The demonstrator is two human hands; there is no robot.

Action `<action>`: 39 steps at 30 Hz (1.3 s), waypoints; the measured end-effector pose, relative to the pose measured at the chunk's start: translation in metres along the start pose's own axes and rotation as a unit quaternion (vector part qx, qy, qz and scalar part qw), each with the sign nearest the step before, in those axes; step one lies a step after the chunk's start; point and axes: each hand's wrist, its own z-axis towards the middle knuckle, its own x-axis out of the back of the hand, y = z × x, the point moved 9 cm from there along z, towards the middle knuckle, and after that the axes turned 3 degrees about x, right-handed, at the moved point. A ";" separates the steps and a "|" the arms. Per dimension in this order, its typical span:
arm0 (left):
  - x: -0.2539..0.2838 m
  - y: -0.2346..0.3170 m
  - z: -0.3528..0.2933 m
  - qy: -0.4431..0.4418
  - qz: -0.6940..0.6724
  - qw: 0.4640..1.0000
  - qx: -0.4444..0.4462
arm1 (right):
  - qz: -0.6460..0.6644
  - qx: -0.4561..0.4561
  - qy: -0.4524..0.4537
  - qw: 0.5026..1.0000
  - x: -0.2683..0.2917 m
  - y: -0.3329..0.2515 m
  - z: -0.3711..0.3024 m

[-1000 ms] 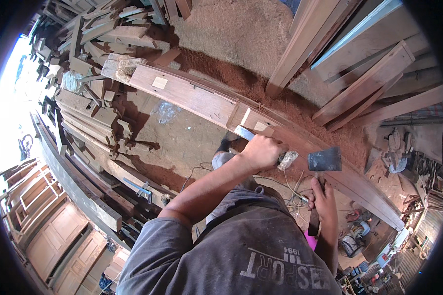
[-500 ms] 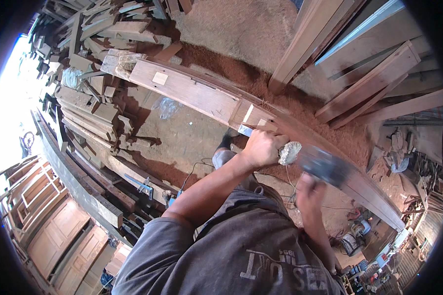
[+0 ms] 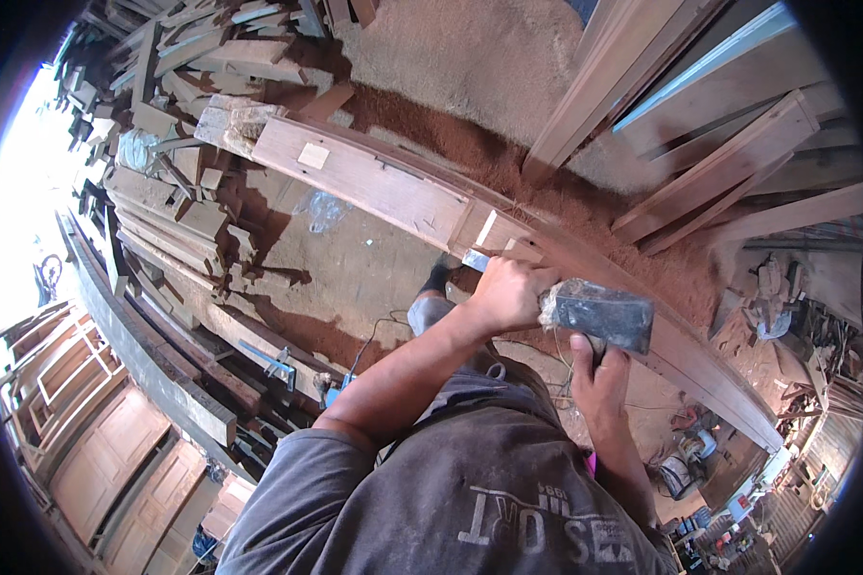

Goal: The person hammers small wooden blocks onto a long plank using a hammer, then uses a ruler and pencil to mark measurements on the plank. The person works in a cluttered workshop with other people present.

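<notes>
My left hand (image 3: 510,295) is closed around a chisel (image 3: 475,259). Its metal blade rests at the edge of a long wooden beam (image 3: 364,180), and its frayed, pale handle end sticks out on the right side of my fist. My right hand (image 3: 600,381) grips the short handle of a dark, block-headed mallet (image 3: 604,318), whose head touches or nearly touches the chisel's butt. Beside the blade, pale light-coloured patches show on the beam. Another pale square patch (image 3: 314,155) lies farther left along it.
Stacked timber offcuts (image 3: 177,206) crowd the left. Upright planks (image 3: 719,172) lean at the right, with reddish sawdust (image 3: 585,206) below them. A blue clamp (image 3: 270,362) lies on timber at lower left. Panelled doors (image 3: 115,460) stand beyond it, and a thin cable crosses the floor.
The mallet, blurred and to the right of the chisel before, has swung left against or close to the handle end. My left hand and the chisel stay nearly in place.
</notes>
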 end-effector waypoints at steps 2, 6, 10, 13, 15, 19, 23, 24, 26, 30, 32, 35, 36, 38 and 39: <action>-0.004 -0.003 -0.002 -0.053 0.015 0.998 0.027 | -0.083 0.040 -0.058 0.994 0.004 -0.029 0.012; -0.010 -0.006 -0.004 -0.058 0.029 0.997 0.036 | 0.156 -0.075 0.008 0.985 0.001 0.013 -0.014; -0.014 -0.011 -0.003 -0.103 0.067 0.992 0.033 | -0.011 0.011 0.007 1.000 -0.014 0.009 0.001; -0.011 -0.004 -0.005 -0.070 0.051 0.996 0.016 | 0.147 -0.142 0.008 0.979 -0.011 0.024 -0.012; -0.010 -0.005 -0.005 -0.072 0.060 0.995 0.017 | 0.118 -0.182 -0.026 0.976 -0.025 0.042 -0.024; -0.002 -0.018 -0.004 -0.015 0.076 0.997 -0.019 | 0.006 -0.070 -0.032 0.997 -0.023 0.003 0.002; -0.007 -0.016 -0.003 -0.043 0.080 0.996 -0.003 | 0.109 -0.172 -0.012 0.979 -0.037 0.049 -0.021; -0.009 -0.016 -0.003 -0.053 0.083 0.995 -0.003 | 0.084 -0.187 -0.030 0.978 -0.041 0.050 -0.019; -0.011 -0.014 -0.003 -0.074 0.084 0.994 -0.005 | 0.073 -0.204 -0.044 0.975 -0.042 0.052 -0.017; 0.001 0.001 -0.010 -0.035 0.044 0.997 0.047 | 0.057 -0.212 -0.044 0.975 -0.036 0.070 -0.030; 0.005 0.017 -0.011 -0.034 0.022 0.999 -0.003 | 0.080 -0.240 -0.048 0.966 -0.030 0.070 -0.036; 0.003 0.024 0.010 -0.081 0.043 0.994 -0.057 | 0.153 -0.306 -0.036 0.939 -0.022 0.064 -0.043; 0.002 0.022 0.019 -0.094 0.064 0.991 -0.067 | 0.171 -0.287 -0.024 0.942 -0.019 0.057 -0.037; -0.006 0.008 0.029 -0.081 0.056 0.993 -0.065 | 0.207 -0.249 0.002 0.946 -0.010 0.042 -0.023; -0.002 0.010 0.035 -0.060 0.028 0.995 -0.075 | 0.207 -0.259 -0.001 0.944 -0.003 0.028 -0.013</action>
